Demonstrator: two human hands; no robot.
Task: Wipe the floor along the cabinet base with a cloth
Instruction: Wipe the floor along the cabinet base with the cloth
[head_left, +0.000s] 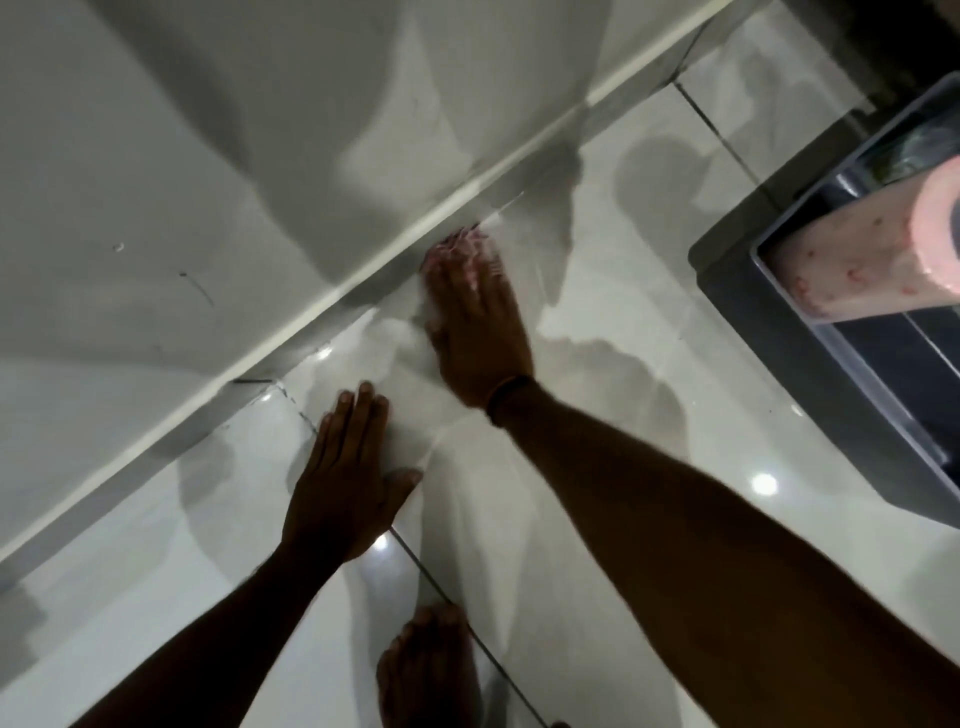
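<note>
My right hand presses a pale cloth flat against the glossy tiled floor, right where the floor meets the white cabinet base. Only a blurred pinkish-white edge of the cloth shows past my fingertips; the rest is hidden under my palm. My left hand lies flat on the floor with fingers spread, nearer to me and left of the right hand, holding nothing. The cabinet front fills the upper left.
A dark grey bin or appliance stands at the right, with a pink patterned roll lying on it. My bare foot rests on the floor at the bottom centre. Dark grout lines cross the tiles.
</note>
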